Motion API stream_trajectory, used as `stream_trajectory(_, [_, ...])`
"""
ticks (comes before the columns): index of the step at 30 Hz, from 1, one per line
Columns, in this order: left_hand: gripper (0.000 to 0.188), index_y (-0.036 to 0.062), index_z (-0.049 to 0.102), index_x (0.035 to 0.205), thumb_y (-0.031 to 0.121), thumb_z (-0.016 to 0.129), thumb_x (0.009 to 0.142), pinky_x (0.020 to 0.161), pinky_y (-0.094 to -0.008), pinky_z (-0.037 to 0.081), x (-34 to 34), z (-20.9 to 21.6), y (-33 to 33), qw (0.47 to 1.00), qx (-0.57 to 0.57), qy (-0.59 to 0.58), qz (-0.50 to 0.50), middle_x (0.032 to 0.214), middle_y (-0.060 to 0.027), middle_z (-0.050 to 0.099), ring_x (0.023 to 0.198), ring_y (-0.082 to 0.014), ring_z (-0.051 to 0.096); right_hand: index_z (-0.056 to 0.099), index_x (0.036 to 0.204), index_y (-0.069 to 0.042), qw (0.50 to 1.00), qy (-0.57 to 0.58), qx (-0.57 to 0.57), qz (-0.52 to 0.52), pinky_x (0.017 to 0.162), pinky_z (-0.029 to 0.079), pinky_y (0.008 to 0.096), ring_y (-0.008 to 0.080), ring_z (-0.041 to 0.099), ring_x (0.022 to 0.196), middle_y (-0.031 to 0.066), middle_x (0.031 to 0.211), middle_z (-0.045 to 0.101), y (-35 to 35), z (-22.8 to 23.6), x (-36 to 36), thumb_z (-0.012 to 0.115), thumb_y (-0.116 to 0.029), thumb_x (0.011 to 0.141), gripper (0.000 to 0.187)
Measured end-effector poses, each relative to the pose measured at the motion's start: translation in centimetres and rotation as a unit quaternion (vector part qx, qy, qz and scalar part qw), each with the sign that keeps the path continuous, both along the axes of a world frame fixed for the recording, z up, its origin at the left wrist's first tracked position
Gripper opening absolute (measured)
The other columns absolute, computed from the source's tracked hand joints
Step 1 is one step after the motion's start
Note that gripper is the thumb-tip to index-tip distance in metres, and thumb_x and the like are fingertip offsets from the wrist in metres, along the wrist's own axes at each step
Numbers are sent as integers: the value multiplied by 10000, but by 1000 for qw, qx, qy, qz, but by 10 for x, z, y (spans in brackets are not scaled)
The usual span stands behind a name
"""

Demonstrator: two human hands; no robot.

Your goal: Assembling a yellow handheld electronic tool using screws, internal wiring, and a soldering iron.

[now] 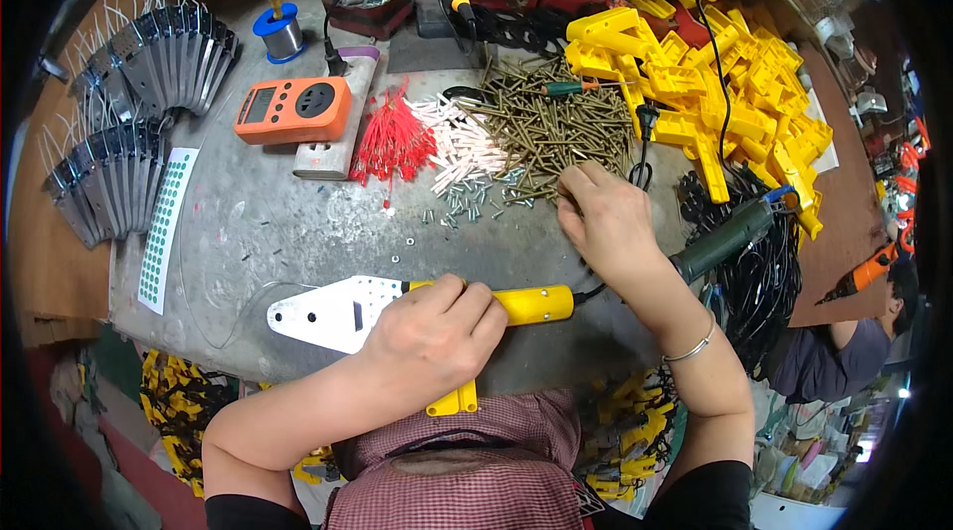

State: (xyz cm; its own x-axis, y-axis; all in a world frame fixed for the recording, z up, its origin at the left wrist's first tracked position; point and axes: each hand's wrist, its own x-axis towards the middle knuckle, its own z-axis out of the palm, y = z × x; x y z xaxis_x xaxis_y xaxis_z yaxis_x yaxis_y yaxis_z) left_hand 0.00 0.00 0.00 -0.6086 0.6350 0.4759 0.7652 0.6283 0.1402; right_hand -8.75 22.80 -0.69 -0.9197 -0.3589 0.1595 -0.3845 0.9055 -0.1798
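Observation:
My left hand (432, 333) is closed around a pipe welding iron (541, 305) lying near the table's front edge. The iron has a yellow handle, a black cord and a flat, holed silver plate pointing left; a yellow foot sticks out below my hand. My right hand (611, 224) bends over the lower right edge of a heap of long brass-coloured screws (541, 128). Its fingers are pinched together, and whatever is between them is hidden. Short silver screws (462, 200), white sleeves (467, 143) and red-wired parts (394, 138) lie left of the heap.
Yellow plastic handle shells (715, 83) pile up at the right. A green power screwdriver (730, 237) lies over black cords (749, 282). An orange meter (293, 110), a solder spool (279, 34) and fanned metal plates (114, 168) are at the left. A co-worker (834, 356) sits at far right.

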Motion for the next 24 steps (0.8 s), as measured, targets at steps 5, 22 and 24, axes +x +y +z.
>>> stream_trajectory(5, [196, 43, 608, 836, 109, 621, 652, 527, -236, 474, -7, 5, -1, 999, -31, 6, 38, 787, -38, 520, 685, -156, 541, 584, 874, -29, 991, 82, 53, 88, 676, 530, 431, 333, 636, 798, 134, 861, 589, -1, -10, -18, 619, -55, 743, 138])
stream_trajectory(22, [236, 15, 680, 930, -24, 695, 697, 567, -344, 492, 0, 1, 1, 989, 113, -61, 75, 745, -92, 660, 629, -255, 605, 679, 1000, 3, 881, -76, -463, 60, 637, 553, 313, 185, 692, 763, 119, 903, 699, -41, 12, 96, 665, -22, 862, 141])
stream_trajectory(24, [179, 22, 674, 884, -33, 694, 716, 563, -345, 471, -2, -1, 1, 987, 113, -73, 83, 744, -87, 659, 614, -254, 581, 681, 999, 1, 842, -86, -532, 6, 663, 558, 307, 190, 699, 775, 116, 909, 702, -43, -6, 106, 662, -12, 861, 139])
